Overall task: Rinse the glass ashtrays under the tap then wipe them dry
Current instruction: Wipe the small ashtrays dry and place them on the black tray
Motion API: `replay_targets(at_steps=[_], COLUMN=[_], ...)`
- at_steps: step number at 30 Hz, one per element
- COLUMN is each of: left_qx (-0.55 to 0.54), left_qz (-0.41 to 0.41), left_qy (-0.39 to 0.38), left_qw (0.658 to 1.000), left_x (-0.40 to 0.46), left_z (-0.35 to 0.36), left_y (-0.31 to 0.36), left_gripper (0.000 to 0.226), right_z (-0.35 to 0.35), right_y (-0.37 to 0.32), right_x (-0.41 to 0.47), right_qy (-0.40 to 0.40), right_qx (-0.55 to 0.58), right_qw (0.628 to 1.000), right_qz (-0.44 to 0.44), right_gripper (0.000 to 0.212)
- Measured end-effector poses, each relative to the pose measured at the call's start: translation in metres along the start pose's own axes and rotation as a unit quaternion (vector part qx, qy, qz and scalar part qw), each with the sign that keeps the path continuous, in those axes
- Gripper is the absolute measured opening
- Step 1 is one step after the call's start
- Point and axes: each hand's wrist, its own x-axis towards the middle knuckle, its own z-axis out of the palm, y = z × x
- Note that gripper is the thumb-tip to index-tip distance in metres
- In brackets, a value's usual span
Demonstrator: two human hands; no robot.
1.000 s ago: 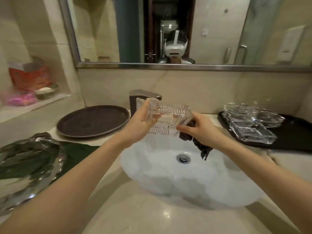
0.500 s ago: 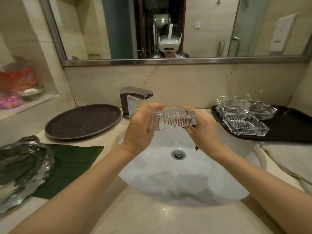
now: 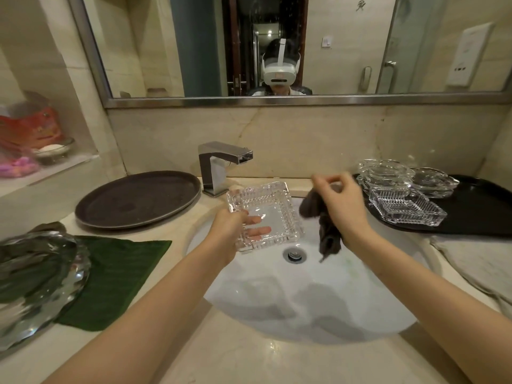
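The left hand (image 3: 231, 231) cradles the square glass ashtray (image 3: 263, 216) from below over the sink (image 3: 304, 314); the right hand (image 3: 342, 206) pinches a dark cloth (image 3: 322, 217) just beside it. Thick cut glass, probably heavy, wet-slippery, chippable: best gripped by the ribbed rim.

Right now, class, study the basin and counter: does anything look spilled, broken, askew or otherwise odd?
Nothing stands out. The left hand holds a square glass ashtray over the sink, the right hand holds a dark cloth, and the other ashtrays sit intact on the black tray.
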Motion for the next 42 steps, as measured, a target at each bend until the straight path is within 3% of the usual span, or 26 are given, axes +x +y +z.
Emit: replay_targets(at_steps=[1, 2, 4, 6, 8, 9, 11, 13, 19, 23, 26, 28, 30, 32, 35, 38, 40, 42], left_qx=[-0.010, -0.016, -0.017, 0.013, 0.077, 0.086, 0.081, 0.081, 0.101, 0.151, 0.161, 0.174, 0.192, 0.224, 0.227, 0.225, 0.232, 0.210], left_qz=[-0.012, -0.017, -0.005, 0.043, 0.087, 0.095, 0.112, 0.134, 0.181, 0.191, 0.185, 0.193, 0.193, 0.190, 0.168, 0.133, 0.123, 0.120], left_qy=[-0.008, -0.021, -0.033, -0.004, 0.042, 0.056, 0.067, 0.068, 0.094, 0.103, 0.099, 0.092, 0.079, 0.061, 0.040, 0.019, 0.019, 0.024], left_qw=[1.000, 1.000, 0.999, 0.999, 0.992, 0.990, 0.988, 0.985, 0.974, 0.964, 0.964, 0.961, 0.959, 0.954, 0.958, 0.965, 0.965, 0.970], left_x=[-0.002, -0.002, -0.006, -0.006, -0.004, -0.003, -0.001, -0.001, 0.000, -0.005, -0.006, -0.007, -0.007, -0.006, -0.002, -0.002, -0.001, 0.000], left_z=[0.001, 0.003, 0.010, 0.019, 0.024, 0.024, 0.024, 0.024, 0.014, 0.011, 0.013, 0.013, 0.011, 0.011, 0.011, 0.008, 0.006, 0.008], left_y=[-0.001, -0.001, -0.003, -0.008, -0.015, -0.018, -0.020, -0.017, -0.011, -0.012, -0.013, -0.012, -0.012, -0.013, -0.010, -0.009, -0.010, -0.011], left_gripper=[0.030, 0.029, 0.026, 0.025, 0.031, 0.038, 0.048, 0.049, 0.037, 0.034, 0.036, 0.030, 0.027, 0.026, 0.025, 0.028, 0.030, 0.031], right_z=[0.002, 0.006, 0.018, 0.034, 0.047, 0.050, 0.051, 0.051, 0.036, 0.035, 0.032, 0.027, 0.023, 0.022, 0.020, 0.016, 0.020, 0.029], right_y=[-0.006, -0.010, -0.010, 0.000, 0.016, 0.020, 0.015, 0.011, 0.000, 0.001, 0.001, 0.002, 0.011, 0.022, 0.026, 0.030, 0.037, 0.039], right_x=[-0.003, -0.006, -0.021, -0.041, -0.049, -0.049, -0.048, -0.049, -0.045, -0.050, -0.047, -0.044, -0.045, -0.043, -0.033, -0.028, -0.030, -0.034], right_qy=[0.045, 0.042, -0.045, -0.128, -0.133, -0.131, -0.135, -0.145, -0.288, -0.345, -0.350, -0.328, -0.322, -0.308, -0.244, -0.219, -0.213, -0.217], right_qx=[0.007, 0.011, -0.069, -0.262, -0.376, -0.382, -0.322, -0.247, -0.209, -0.274, -0.340, -0.405, -0.483, -0.535, -0.588, -0.606, -0.572, -0.516], right_qw=[0.998, 0.996, 0.984, 0.933, 0.862, 0.861, 0.910, 0.938, 0.917, 0.858, 0.829, 0.794, 0.725, 0.682, 0.650, 0.646, 0.684, 0.737], right_qz=[-0.040, -0.082, -0.156, -0.211, -0.314, -0.310, -0.223, -0.194, -0.178, -0.263, -0.274, -0.313, -0.370, -0.392, -0.415, -0.410, -0.400, -0.378], right_gripper=[0.018, 0.017, 0.016, 0.023, 0.024, 0.023, 0.022, 0.029, 0.046, 0.035, 0.029, 0.029, 0.029, 0.024, 0.008, 0.012, 0.015, 0.032])
